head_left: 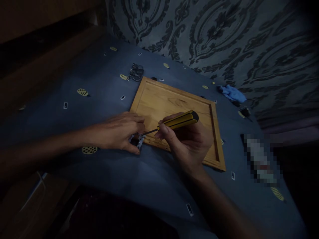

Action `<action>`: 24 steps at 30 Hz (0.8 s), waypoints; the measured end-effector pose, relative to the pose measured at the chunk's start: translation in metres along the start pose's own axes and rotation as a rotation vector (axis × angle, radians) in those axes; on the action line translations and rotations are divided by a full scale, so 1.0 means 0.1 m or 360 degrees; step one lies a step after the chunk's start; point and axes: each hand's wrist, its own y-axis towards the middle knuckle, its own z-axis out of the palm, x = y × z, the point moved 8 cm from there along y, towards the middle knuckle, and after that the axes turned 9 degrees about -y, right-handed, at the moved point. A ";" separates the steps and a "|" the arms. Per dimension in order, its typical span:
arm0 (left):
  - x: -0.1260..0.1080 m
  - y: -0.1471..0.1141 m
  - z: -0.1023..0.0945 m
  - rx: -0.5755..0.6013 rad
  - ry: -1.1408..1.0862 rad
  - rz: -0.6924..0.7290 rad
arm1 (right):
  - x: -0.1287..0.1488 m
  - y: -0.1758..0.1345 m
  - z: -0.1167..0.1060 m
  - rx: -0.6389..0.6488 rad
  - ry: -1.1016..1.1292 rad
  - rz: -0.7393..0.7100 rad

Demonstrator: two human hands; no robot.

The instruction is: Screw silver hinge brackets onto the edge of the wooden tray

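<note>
**Screwdriver on metal fitting at panel corner, work underway**

Left hand closed on a small metal fitting, looks hinge-like, thumb on the near side, fingers on the far side. Right hand grips the yellow-and-black screwdriver by its handle, pen-style; thumb and fingers sit toward the front, handle end sticks out above the palm. Shaft runs left and slightly down, tip at the fitting; real contact with a screw too small to tell.

Pose: left forearm comes in nearly level from the left, right forearm angles up from lower right; hands near each other.

Fitting sits at the near left corner of the wooden panel, which lies flat, raised rim up, on the blue patterned cloth. Small holes show along the near edge.

Progress: judged mid-step. Fitting and tool are in place; can't tell whether a screw is going in or out, or how tight. Other loose metal pieces lie beyond the panel's far left corner, not attached.

Farther out: crumpled light-blue item near the wall, pixelated object at right.
</note>
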 end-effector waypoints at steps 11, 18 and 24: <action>0.00 0.00 0.00 0.0002 -0.0007 -0.0003 | 0.01 -0.02 -0.01 -0.0026 -0.0026 -0.0027; 0.03 0.00 0.01 -0.0027 -0.0012 0.0026 | -0.01 -0.03 0.01 0.0009 -0.0055 0.0011; 0.02 0.00 0.01 0.0000 -0.0055 -0.0001 | -0.01 -0.04 0.02 -0.0002 -0.0041 -0.0014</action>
